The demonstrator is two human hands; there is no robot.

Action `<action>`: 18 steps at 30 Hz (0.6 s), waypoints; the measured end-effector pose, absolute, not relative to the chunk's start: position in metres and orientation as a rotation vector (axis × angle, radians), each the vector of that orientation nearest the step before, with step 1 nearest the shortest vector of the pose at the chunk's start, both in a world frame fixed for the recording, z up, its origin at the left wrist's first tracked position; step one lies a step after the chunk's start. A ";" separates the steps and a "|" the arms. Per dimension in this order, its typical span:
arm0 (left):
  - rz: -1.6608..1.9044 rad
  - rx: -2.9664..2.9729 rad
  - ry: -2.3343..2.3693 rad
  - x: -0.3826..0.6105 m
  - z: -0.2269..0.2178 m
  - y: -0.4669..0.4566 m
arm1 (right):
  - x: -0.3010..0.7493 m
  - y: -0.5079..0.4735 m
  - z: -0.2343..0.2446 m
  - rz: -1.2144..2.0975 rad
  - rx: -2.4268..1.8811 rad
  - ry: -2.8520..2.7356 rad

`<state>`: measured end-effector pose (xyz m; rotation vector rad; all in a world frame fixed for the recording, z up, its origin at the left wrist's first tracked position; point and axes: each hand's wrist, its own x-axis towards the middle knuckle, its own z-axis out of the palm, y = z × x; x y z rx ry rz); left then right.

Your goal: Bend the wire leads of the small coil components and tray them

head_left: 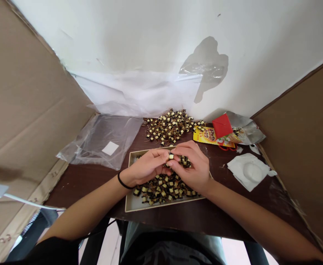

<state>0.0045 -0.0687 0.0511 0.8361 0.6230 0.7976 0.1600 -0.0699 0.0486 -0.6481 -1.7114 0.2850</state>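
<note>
Both hands meet over a shallow beige tray (131, 206) filled with several small black-and-cream coil parts (164, 189). My left hand (146, 167) and my right hand (191, 165) pinch one such small part (171, 156) between their fingertips, just above the tray. A black band circles my left wrist. Behind the tray, a loose heap of the same parts (168, 127) lies on the dark brown table (233, 206).
A clear plastic bag (103, 141) with a white label lies at the left. A yellow snack packet (209, 136), a red pouch (222, 126) and crumpled foil sit at the back right. White tissue (248, 171) lies at the right. Cardboard walls stand on both sides.
</note>
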 end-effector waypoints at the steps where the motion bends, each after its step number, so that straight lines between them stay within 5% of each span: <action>1: 0.792 0.841 0.619 0.004 0.051 -0.069 | 0.160 -0.070 0.049 0.286 -0.642 -1.712; 18: 0.727 0.894 0.601 0.005 0.054 -0.069 | 0.161 -0.070 0.053 0.241 -0.560 -1.753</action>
